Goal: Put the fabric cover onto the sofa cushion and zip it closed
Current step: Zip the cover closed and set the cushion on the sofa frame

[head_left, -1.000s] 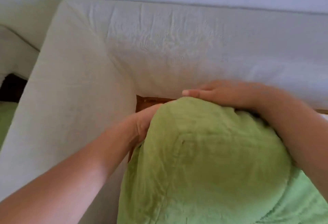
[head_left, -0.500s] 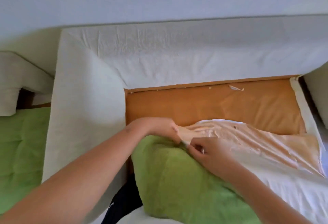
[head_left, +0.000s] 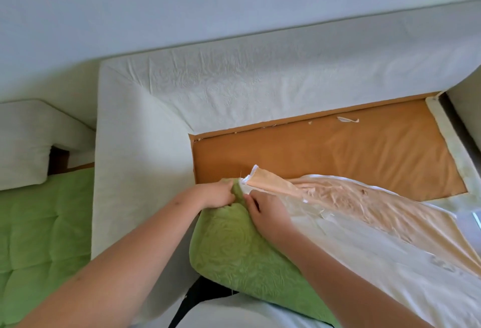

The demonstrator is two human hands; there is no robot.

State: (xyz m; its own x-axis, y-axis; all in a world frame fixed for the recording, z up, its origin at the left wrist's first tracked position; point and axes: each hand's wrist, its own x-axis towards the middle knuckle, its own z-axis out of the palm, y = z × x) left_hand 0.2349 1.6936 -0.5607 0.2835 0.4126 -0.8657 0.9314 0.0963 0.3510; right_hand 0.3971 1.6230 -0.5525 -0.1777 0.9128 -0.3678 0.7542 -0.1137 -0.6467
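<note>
Head view, one frame.

- Green fabric cover [head_left: 234, 249]: lower centre of the frame, quilted with a swirl pattern. It is drawn over the near-left end of the cushion and its edge is bunched into a ridge at the cushion's far corner.
- Sofa cushion [head_left: 377, 244]: centre to lower right, lying on the seat. Its inner casing is white with a peach band along the far side, wrinkled and frayed in places. Most of it is bare of the cover.
- Left hand [head_left: 216, 195]: centre, fingers curled tight around the bunched ridge of the cover at the corner.
- Right hand [head_left: 265, 213]: just right of the left hand and touching the same ridge, thumb laid along the green edge. The fingers bend down onto the white casing; whether they pinch cloth cannot be told.
- Seat base [head_left: 338, 156]: orange, centre right, exposed behind the cushion.
- White scrap [head_left: 347, 119]: lying on the base near the backrest.
- Backrest [head_left: 260, 80] and armrest [head_left: 135, 158]: white embossed fabric, top centre and centre left.
- Green seat pad [head_left: 39, 223]: tufted, lower left, beyond the armrest.
- Wall [head_left: 182, 2]: pale, across the top.
</note>
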